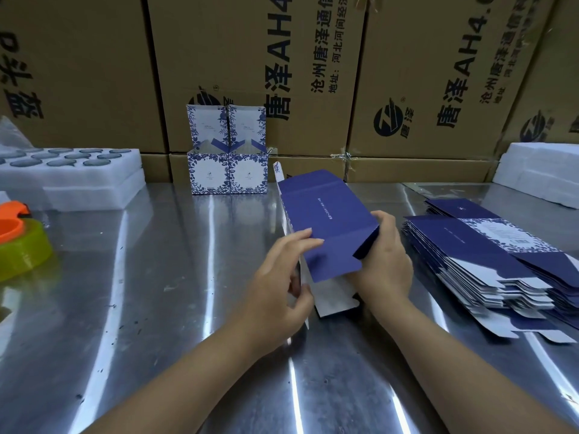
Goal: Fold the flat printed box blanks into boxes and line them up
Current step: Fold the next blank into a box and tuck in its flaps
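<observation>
Box blank (pixel 326 220) between both hands

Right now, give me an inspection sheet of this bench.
Surface: steel table, scuffed, glare streaks.
Job's things: one blank half-folded in both hands; blank stack at right; two boxes side by side at the back, lids up.
Clutter: foam trays at left; foam block at right; tape dispenser at left edge.
Grippers: left hand grips the blank's near-left edge; right hand holds its right end.
Cables: nothing seen.
Surroundings: cartons stacked behind.
</observation>
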